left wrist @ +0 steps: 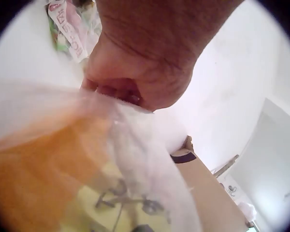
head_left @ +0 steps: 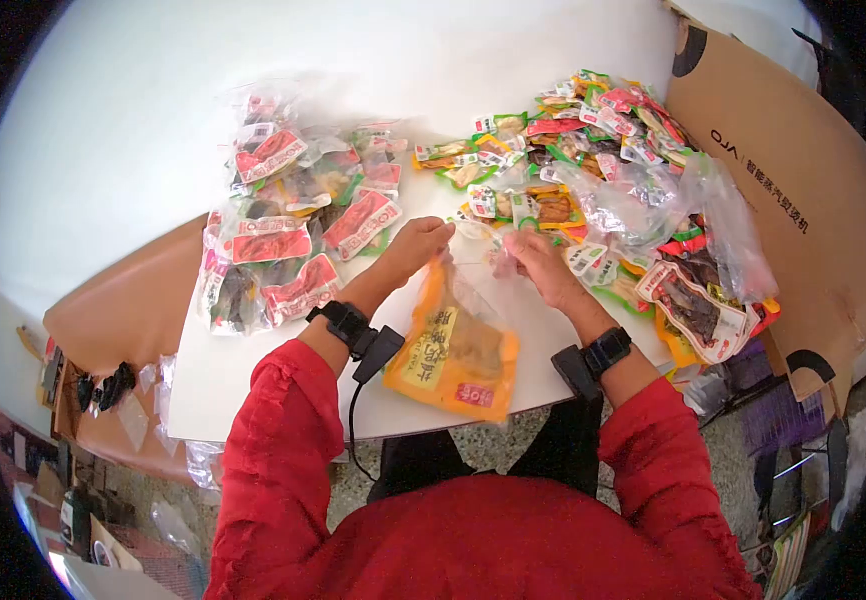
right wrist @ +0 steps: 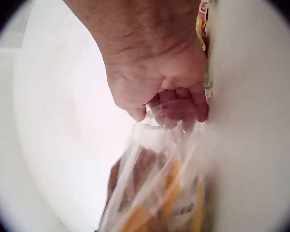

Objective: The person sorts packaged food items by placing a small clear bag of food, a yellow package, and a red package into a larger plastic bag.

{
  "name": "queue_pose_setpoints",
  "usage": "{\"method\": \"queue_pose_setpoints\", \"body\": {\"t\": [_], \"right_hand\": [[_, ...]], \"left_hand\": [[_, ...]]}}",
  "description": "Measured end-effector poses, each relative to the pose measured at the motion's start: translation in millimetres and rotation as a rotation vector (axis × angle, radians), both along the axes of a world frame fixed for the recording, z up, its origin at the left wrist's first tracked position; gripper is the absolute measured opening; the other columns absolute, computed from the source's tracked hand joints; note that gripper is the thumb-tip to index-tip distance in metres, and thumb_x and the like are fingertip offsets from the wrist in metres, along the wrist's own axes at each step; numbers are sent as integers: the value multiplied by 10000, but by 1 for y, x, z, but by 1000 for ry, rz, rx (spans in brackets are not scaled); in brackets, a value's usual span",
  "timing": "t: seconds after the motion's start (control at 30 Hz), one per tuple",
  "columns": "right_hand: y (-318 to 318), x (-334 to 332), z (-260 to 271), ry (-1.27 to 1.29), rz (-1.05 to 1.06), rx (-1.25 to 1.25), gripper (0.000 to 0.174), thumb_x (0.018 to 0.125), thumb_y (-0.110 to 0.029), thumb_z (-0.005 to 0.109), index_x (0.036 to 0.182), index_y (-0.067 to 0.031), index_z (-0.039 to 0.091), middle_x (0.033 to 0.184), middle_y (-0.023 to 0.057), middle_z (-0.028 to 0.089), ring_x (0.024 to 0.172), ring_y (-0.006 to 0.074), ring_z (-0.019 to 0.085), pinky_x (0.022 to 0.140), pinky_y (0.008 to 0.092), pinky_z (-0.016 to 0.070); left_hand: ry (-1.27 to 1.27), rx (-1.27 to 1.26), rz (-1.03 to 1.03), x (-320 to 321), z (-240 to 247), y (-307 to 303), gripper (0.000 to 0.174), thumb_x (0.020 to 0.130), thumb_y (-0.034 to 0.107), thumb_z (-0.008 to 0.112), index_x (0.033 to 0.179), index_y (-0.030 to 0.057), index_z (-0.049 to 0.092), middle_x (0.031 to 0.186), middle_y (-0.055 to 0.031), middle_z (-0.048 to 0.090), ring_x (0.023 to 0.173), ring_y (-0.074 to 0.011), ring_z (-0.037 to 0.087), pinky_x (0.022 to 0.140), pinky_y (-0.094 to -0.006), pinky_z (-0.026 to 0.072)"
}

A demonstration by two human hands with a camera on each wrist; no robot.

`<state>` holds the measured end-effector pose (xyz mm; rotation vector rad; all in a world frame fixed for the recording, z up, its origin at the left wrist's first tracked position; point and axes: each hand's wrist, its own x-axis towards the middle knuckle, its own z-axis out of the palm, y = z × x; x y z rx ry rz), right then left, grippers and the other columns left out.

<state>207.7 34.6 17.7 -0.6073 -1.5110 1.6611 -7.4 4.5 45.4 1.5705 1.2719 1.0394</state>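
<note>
An orange food packet with a yellow label hangs at the near table edge, inside or behind clear plastic. My left hand grips the top of this clear bag, fingers curled in toward the palm. On the other side of the opening, my right hand pinches the clear plastic between thumb and curled fingers. The right wrist view shows the film stretched down from those fingers, with orange printing below. Much of the packet is blurred in both wrist views.
Bagged food packets lie in a pile at the left on the white table. A larger heap of small packets is at the right, with crumpled clear bags over it. Beside it stands a cardboard box; a brown seat is at left.
</note>
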Motion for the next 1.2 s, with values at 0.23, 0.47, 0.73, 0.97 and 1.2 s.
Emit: {"method": "queue_pose_setpoints", "body": {"t": [0.23,0.47,0.73,0.97,1.2], "right_hand": [[3,-15,31,-471,-294,167,227,829,-257,532,735,-50,514,645,6,507,583,96,513,556,249,424],[12,-31,25,335,-242,85,241,835,-208,505,681,-22,504,594,25,495,571,109,515,607,263,463],[7,-19,-20,63,-237,-11,249,857,-256,486,704,-59,498,600,29,517,575,108,501,565,229,435],[2,-23,-24,-59,-165,110,239,866,-261,473,729,-65,479,669,12,504,608,71,461,578,212,401],[0,-24,-23,8,-83,68,201,873,-213,459,777,-38,482,664,-2,473,623,68,447,578,211,365]], "left_hand": [[-96,80,-112,10,10,-1,305,860,281,460,648,65,490,562,7,486,563,-83,451,563,-231,364],[-61,114,-47,2,15,-8,242,845,238,489,676,67,515,644,16,508,596,-79,454,588,-226,364],[-27,229,140,-10,-9,7,145,788,163,562,701,51,534,627,52,463,602,-38,405,553,-205,341],[-26,93,208,-21,-30,11,143,803,169,536,714,57,541,644,43,491,603,-39,415,548,-205,347],[-324,18,67,-20,-40,13,105,821,136,520,754,57,500,679,-13,546,500,-64,451,469,-197,366]]}}
